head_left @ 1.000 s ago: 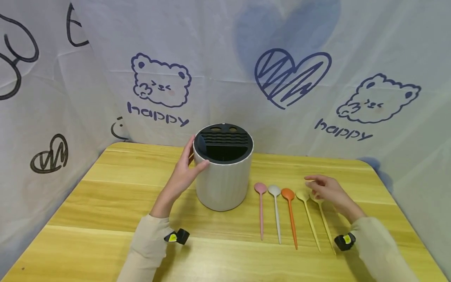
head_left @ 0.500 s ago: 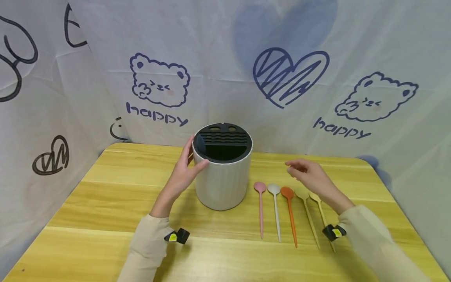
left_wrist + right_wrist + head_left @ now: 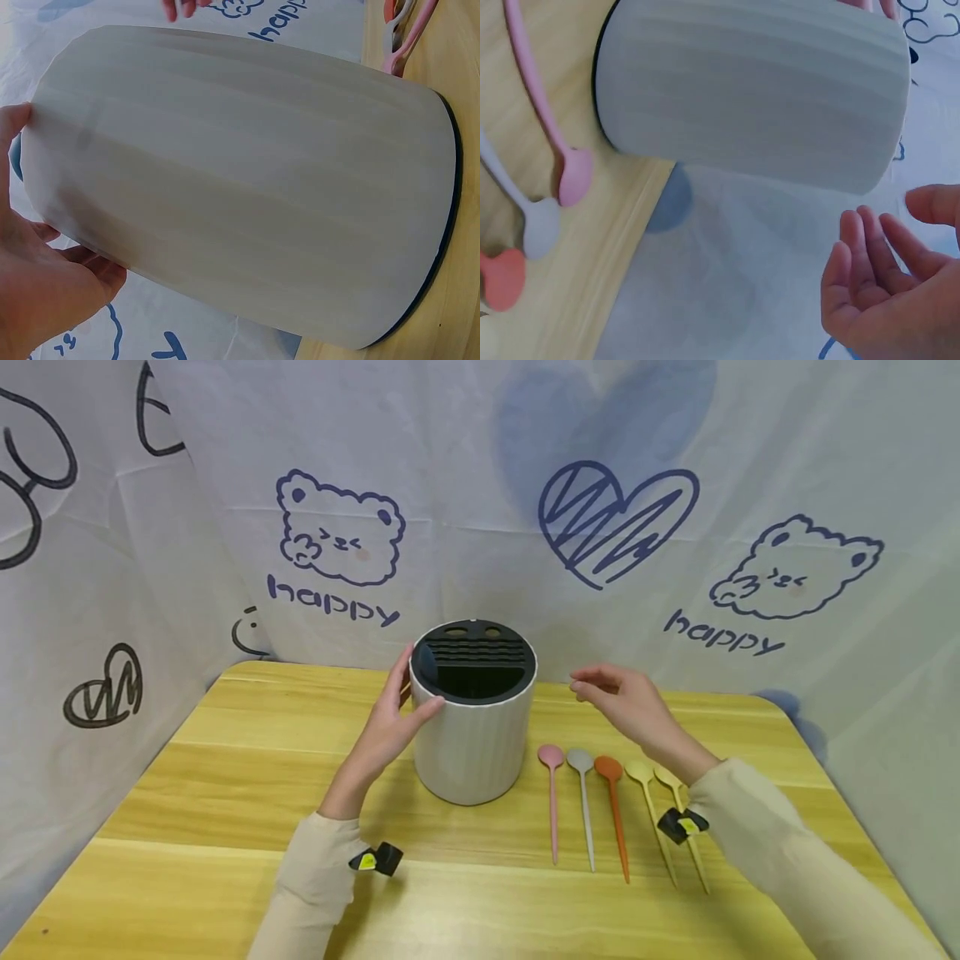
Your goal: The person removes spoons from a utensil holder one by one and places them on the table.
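Note:
A ribbed light-grey utensil holder with a slotted black lid stands upright on the table. My left hand holds its left side near the rim, thumb in front and fingers around the side; the left wrist view shows the thumb at the top edge. To the right of the holder, my right hand hovers above the spoon heads, fingers loosely bent and holding nothing. Below it lie a pink spoon, a grey spoon, an orange spoon and two yellow spoons, the rightmost partly covered by the right wrist.
The wooden table has rounded far corners. Behind and beside it hangs a white cloth printed with bears and hearts. Black wrist cameras are strapped to both sleeves.
My right hand has moved left and away from me, from over the yellow spoons toward the holder. My left hand and all the spoons have stayed in place.

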`<move>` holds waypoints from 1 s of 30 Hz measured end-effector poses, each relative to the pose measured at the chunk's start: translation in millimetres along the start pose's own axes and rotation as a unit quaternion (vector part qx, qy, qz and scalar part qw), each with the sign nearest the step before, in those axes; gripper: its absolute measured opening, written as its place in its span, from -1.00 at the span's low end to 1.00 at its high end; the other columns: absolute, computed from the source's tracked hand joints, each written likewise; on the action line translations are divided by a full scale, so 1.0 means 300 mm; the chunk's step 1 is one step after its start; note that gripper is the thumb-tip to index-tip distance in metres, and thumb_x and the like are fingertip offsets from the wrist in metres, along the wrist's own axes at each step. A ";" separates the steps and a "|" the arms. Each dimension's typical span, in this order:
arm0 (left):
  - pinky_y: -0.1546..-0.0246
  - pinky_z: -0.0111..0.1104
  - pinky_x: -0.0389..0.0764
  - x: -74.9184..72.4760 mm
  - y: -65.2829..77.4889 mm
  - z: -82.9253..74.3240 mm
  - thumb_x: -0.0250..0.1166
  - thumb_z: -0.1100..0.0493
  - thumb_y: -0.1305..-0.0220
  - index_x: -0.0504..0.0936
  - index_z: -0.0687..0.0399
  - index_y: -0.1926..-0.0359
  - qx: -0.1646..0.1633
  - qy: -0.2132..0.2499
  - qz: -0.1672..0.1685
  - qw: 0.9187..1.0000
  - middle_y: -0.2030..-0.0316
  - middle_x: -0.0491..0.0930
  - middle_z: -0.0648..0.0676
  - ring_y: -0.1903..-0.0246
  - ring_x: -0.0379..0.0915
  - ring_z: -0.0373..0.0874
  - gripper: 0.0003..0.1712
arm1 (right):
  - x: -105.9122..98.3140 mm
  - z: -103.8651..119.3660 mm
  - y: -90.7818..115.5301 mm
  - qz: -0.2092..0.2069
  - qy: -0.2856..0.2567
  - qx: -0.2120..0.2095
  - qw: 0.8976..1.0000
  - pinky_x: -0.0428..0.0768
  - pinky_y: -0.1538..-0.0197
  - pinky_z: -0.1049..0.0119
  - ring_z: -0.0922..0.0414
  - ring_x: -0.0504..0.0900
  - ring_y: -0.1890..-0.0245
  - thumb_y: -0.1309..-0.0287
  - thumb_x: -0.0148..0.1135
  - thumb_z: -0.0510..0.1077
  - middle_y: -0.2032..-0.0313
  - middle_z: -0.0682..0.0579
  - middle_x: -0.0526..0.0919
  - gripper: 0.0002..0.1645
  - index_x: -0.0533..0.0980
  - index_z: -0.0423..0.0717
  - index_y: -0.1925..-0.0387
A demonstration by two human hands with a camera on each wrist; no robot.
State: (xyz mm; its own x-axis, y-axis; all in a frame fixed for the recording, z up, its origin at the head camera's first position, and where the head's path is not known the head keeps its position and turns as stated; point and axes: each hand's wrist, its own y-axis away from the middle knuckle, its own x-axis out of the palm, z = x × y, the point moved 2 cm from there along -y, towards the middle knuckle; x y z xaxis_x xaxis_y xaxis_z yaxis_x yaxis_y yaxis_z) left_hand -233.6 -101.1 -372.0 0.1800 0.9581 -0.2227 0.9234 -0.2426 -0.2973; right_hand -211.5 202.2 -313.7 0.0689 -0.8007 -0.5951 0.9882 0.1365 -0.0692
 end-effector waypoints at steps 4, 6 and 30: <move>-0.40 -0.08 0.00 -0.002 0.000 0.004 0.23 -0.01 -0.28 -0.14 0.00 -0.54 0.000 -0.001 0.000 1.000 -0.50 -0.13 0.08 -0.44 -0.15 0.05 -0.02 | 0.005 0.036 -0.014 -0.002 -0.003 -0.012 1.000 0.54 -0.10 0.05 -0.07 0.58 0.04 -0.38 0.09 -0.02 0.04 -0.18 0.62 -0.55 0.51 -0.26 -0.12; -0.40 -0.08 -0.01 -0.003 0.002 0.006 0.22 -0.02 -0.28 -0.14 -0.01 -0.54 -0.001 0.000 0.001 1.000 -0.50 -0.13 0.08 -0.44 -0.15 0.05 -0.02 | 0.009 0.055 -0.021 0.001 0.004 -0.020 1.000 0.55 -0.07 0.06 -0.06 0.58 0.05 -0.38 0.09 -0.02 0.05 -0.17 0.63 -0.56 0.52 -0.25 -0.11; -0.40 -0.06 0.00 -0.001 0.001 0.001 0.21 -0.02 -0.29 -0.15 0.00 -0.54 -0.001 -0.006 0.006 1.000 -0.50 -0.15 0.09 -0.45 -0.17 0.07 -0.03 | 0.116 0.284 -0.103 0.045 0.073 -0.072 0.994 0.58 0.02 0.20 0.06 0.57 0.15 -0.26 0.23 -0.12 0.14 -0.02 0.67 -0.74 0.63 -0.15 0.08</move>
State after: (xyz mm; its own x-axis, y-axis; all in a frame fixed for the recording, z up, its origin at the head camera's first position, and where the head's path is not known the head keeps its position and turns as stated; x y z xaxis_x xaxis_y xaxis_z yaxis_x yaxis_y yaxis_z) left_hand -233.6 -101.5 -372.2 0.1872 0.9531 -0.2377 0.9216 -0.2541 -0.2933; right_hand -227.9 120.2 -264.1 0.1241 -0.6896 -0.7134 0.9483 0.2941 -0.1193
